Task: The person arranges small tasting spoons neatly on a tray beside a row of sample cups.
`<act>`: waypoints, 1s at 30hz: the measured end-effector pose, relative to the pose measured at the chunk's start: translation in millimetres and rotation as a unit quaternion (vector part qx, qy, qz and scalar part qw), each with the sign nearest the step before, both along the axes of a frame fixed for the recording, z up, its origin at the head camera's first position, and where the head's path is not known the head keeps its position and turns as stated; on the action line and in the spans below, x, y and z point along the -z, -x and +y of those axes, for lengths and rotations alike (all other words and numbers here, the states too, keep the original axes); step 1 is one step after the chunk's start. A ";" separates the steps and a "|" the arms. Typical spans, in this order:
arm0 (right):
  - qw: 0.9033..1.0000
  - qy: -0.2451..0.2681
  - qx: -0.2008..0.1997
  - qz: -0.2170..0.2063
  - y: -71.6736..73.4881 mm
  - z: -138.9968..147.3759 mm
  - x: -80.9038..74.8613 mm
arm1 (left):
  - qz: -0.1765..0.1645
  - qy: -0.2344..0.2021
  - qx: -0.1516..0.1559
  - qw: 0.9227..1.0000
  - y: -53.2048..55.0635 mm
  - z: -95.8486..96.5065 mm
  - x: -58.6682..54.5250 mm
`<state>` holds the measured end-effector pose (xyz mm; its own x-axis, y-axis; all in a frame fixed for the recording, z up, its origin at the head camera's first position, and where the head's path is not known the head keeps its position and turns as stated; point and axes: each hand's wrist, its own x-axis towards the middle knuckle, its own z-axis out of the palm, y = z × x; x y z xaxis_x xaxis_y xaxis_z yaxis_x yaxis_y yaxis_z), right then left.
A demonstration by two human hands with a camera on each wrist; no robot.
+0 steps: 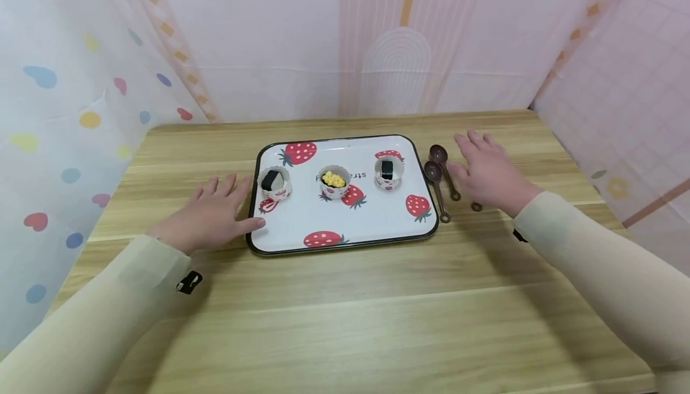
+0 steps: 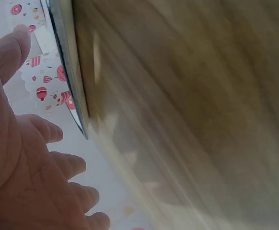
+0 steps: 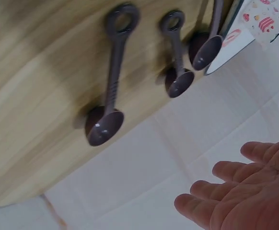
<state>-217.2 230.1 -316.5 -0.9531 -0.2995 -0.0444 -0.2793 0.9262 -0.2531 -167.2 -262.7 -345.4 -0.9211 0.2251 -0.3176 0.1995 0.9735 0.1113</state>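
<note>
My left hand (image 1: 207, 217) hovers at the left edge of the strawberry-print tray (image 1: 345, 220), fingers spread, thumb over its rim. Closest to it is a paper cup (image 1: 278, 193) with a small rice ball (image 1: 274, 181) wrapped in seaweed. A second cup (image 1: 335, 192) in the middle holds a piece topped with yellow bits (image 1: 333, 179); a third cup (image 1: 389, 183) on the right holds another seaweed-wrapped piece (image 1: 387, 170). My right hand (image 1: 487, 172), fingers extended, is above brown measuring spoons (image 1: 433, 171) beside the tray. One spoon (image 3: 113, 81) is mostly hidden under it in the head view.
The wooden table (image 1: 345, 316) runs back to a patterned curtain (image 1: 269, 41). More printed cloth (image 1: 59, 142) hangs along the left side and a pink checked one (image 1: 647, 82) along the right.
</note>
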 end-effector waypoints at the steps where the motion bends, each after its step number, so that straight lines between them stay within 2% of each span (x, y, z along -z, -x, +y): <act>1: 1.000 -0.003 -0.002 0.000 -0.2 1.7 0.3 | -0.001 -0.001 0.000 1.000 -0.6 -0.3 0.8; 9: 1.000 -0.022 -0.001 -0.023 -8.7 7.3 2.3 | -0.016 -0.004 -0.001 1.000 -4.8 -1.8 6.5; 19: 1.000 -0.011 -0.009 -0.028 -24.0 0.0 12.3 | -0.044 -0.010 0.006 0.999 -6.2 -5.6 16.3; 30: 0.998 0.003 -0.021 -0.061 -33.3 -9.2 28.0 | -0.048 -0.021 0.002 0.999 -8.4 -2.4 15.4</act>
